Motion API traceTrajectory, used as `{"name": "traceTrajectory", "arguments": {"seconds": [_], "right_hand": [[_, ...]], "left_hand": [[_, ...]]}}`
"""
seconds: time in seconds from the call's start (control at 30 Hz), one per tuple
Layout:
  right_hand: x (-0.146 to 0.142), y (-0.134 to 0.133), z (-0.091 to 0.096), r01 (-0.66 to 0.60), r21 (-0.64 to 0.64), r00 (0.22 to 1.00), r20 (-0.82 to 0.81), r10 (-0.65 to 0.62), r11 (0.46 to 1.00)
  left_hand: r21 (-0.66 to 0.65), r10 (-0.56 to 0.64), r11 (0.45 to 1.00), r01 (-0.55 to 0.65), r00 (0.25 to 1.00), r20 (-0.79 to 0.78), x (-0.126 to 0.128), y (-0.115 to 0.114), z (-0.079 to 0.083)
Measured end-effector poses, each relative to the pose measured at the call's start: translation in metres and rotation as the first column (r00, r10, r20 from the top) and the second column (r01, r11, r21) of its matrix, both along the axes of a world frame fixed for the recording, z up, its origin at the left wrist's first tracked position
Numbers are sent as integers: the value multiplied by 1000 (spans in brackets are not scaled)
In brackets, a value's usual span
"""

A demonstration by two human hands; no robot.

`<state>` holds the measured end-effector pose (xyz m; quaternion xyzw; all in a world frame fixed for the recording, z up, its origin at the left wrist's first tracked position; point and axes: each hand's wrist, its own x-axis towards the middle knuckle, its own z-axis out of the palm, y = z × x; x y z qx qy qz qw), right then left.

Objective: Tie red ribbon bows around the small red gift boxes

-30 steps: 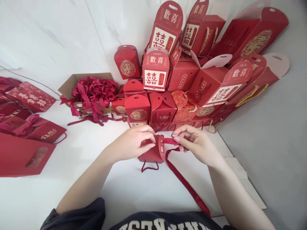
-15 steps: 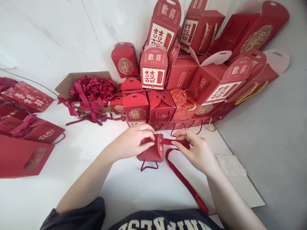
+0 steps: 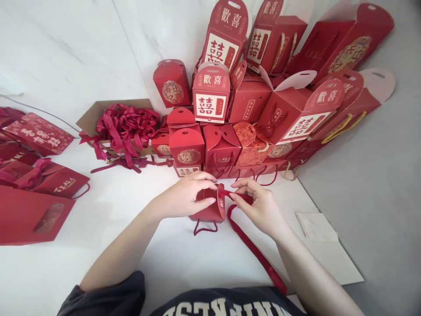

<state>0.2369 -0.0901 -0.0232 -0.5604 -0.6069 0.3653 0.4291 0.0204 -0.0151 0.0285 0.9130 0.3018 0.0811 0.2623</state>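
A small red gift box (image 3: 207, 214) with a dark red cord handle stands on the white table in front of me. My left hand (image 3: 190, 193) curves over its top, thumb on the near side and fingers on the far side, steadying it. Between thumb and fingertips my right hand (image 3: 255, 202) pinches a dark red ribbon (image 3: 226, 193), whose end meets the slot in the box's right flap. The rest of the ribbon loops below that hand and trails over the table toward my body. My left palm covers part of the box.
Stacked red gift boxes (image 3: 210, 98) rise behind my hands against the wall. At the left back is a cardboard box (image 3: 95, 107) heaped with red ribbons (image 3: 126, 125). More red boxes (image 3: 29, 215) stand far left. White paper (image 3: 317, 226) lies at right.
My right hand has moved left toward the box with the ribbon, shortening the stretch between them. My left hand has shifted slightly right over the box top.
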Motion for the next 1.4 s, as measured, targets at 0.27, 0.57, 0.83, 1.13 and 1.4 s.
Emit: {"name": "traceTrajectory", "arguments": {"seconds": [0.27, 0.57, 0.83, 1.13, 1.4], "right_hand": [[5, -6, 9, -60, -7, 995, 83, 60, 998], [3, -4, 10, 23, 16, 984, 174, -26, 1000], [4, -7, 15, -30, 18, 997, 71, 28, 999], [9, -15, 19, -40, -17, 998, 51, 41, 999], [4, -5, 4, -27, -7, 995, -94, 26, 1000]], "left_hand": [[-91, -9, 996, 10, 1000, 7, 1, 0, 0], [-164, 16, 986, -8, 999, 46, 5, 3, -7], [-220, 0, 975, 14, 998, 64, 2, 6, -4], [-224, 13, 975, 6, 996, 84, -1, 7, -8], [-250, 20, 968, 2, 996, 85, 5, 4, -4]]}}
